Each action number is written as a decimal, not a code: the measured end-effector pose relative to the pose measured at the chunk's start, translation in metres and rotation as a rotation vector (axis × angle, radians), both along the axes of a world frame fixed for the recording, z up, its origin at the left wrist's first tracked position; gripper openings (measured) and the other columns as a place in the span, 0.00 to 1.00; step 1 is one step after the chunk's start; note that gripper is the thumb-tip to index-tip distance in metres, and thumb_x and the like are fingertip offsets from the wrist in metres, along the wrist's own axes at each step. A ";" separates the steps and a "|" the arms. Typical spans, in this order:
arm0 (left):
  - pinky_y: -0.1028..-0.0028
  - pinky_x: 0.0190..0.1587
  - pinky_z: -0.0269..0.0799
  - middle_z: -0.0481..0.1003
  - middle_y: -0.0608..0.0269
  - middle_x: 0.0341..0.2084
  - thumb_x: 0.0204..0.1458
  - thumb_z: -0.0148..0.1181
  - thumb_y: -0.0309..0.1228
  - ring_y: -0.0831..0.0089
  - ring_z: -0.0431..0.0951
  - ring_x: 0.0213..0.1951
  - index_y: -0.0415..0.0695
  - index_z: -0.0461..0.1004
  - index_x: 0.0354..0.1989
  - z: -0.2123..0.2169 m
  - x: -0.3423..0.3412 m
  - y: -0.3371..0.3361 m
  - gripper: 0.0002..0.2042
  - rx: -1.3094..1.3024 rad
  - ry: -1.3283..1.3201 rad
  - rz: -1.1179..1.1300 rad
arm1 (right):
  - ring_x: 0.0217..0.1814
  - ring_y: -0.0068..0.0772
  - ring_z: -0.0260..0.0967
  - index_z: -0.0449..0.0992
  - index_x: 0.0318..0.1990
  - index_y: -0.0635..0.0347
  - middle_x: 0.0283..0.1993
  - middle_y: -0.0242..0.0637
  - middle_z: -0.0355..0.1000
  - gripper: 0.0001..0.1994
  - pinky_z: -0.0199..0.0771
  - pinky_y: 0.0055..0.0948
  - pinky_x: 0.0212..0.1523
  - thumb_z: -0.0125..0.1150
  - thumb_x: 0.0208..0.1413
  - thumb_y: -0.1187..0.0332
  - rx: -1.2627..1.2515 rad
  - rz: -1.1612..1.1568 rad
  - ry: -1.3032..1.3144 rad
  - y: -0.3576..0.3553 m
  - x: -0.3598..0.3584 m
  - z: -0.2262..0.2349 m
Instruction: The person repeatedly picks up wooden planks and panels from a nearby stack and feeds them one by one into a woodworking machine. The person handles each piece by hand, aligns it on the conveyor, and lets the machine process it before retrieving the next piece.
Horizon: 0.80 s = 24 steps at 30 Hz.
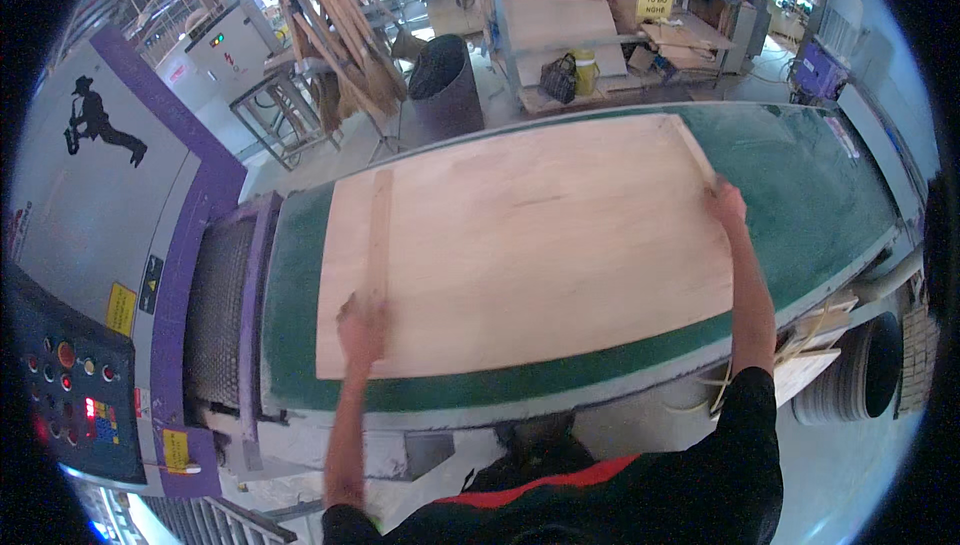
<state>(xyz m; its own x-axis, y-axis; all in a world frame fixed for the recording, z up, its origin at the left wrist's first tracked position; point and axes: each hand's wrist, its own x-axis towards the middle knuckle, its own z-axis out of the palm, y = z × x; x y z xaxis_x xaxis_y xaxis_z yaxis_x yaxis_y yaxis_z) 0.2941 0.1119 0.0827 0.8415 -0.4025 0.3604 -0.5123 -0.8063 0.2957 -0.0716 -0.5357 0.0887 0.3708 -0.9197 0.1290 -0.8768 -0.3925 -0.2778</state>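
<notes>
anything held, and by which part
Cannot tell: left hand is at the near end of a wooden strip, right hand at the right edge of the panel.

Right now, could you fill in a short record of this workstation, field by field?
Left hand: at the near end of a pale strip; blurred, grip unclear
Right hand: at the wooden sheet's right edge; grip unclear
Sheet position: on a green surface
Far left: grey-and-purple machine
Lower left: control panel, red lights lit
Beyond the surface: dark bin
</notes>
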 end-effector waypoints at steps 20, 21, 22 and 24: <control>0.57 0.41 0.67 0.74 0.51 0.33 0.47 0.59 0.28 0.48 0.71 0.38 0.38 0.71 0.34 -0.018 -0.061 -0.015 0.09 -0.119 -0.076 0.039 | 0.34 0.62 0.71 0.67 0.47 0.61 0.32 0.57 0.73 0.22 0.71 0.55 0.35 0.56 0.51 0.54 -0.215 0.003 -0.019 0.082 -0.114 -0.021; 0.55 0.38 0.69 0.74 0.50 0.32 0.47 0.61 0.32 0.48 0.72 0.36 0.39 0.72 0.36 -0.026 -0.047 0.004 0.11 -0.084 -0.155 0.149 | 0.34 0.62 0.71 0.67 0.48 0.62 0.32 0.57 0.73 0.23 0.71 0.55 0.34 0.57 0.50 0.54 -0.208 0.070 -0.051 0.088 -0.105 -0.018; 0.55 0.38 0.69 0.74 0.50 0.32 0.47 0.61 0.32 0.49 0.72 0.35 0.39 0.72 0.37 -0.025 -0.048 0.005 0.12 -0.063 -0.159 0.175 | 0.35 0.62 0.71 0.67 0.49 0.62 0.32 0.57 0.73 0.24 0.71 0.54 0.34 0.58 0.49 0.55 -0.137 0.098 -0.076 0.088 -0.109 -0.016; 0.56 0.37 0.70 0.74 0.50 0.32 0.47 0.62 0.34 0.50 0.72 0.34 0.39 0.72 0.37 -0.020 -0.049 -0.009 0.13 -0.030 -0.165 0.208 | 0.36 0.61 0.71 0.67 0.51 0.61 0.33 0.57 0.73 0.26 0.71 0.53 0.35 0.60 0.48 0.55 -0.106 0.126 -0.168 0.085 -0.118 -0.021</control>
